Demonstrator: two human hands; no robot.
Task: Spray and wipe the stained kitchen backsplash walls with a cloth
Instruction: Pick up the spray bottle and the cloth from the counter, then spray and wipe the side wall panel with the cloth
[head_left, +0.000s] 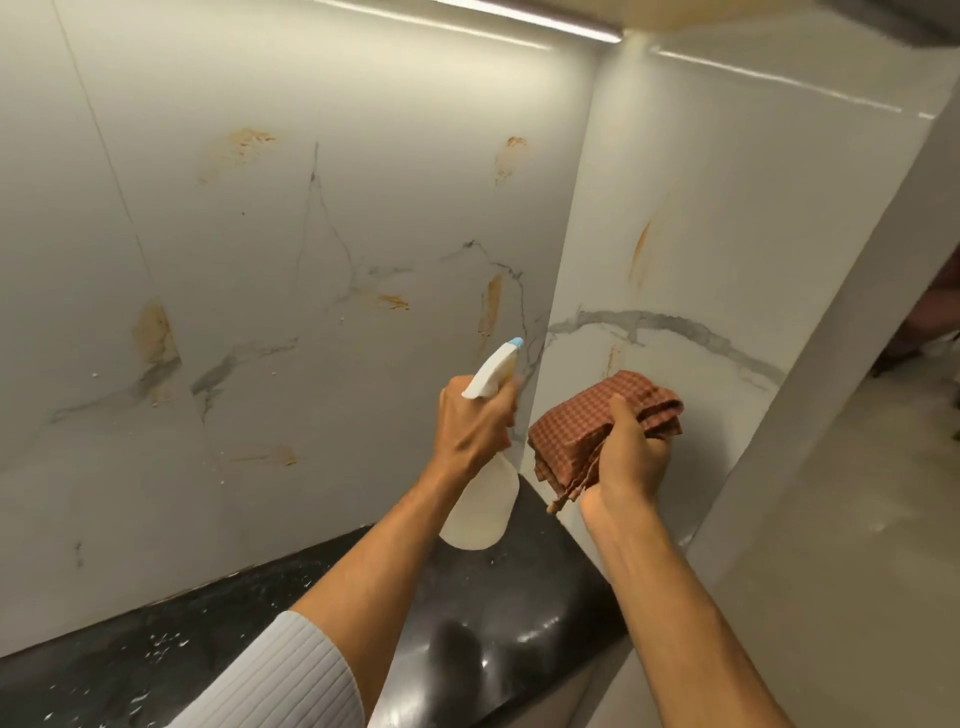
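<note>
My left hand (475, 423) grips the neck of a white spray bottle (480, 509) with a blue-tipped nozzle (516, 342) aimed at the wall corner. My right hand (631, 457) holds a folded red-checked cloth (582, 421) close to the right wall, just beside the bottle. The white marble backsplash (311, 260) on the left carries several orange-brown stains, such as one smear (491, 301) near the corner. The right wall panel (727, 208) has an orange streak (641, 249) above the cloth.
A glossy black countertop (467, 623) runs below the walls, speckled with white drops on its left part. A light strip (519, 21) glows under the cabinet above. A grey pillar edge (857, 312) bounds the right wall, with floor beyond it.
</note>
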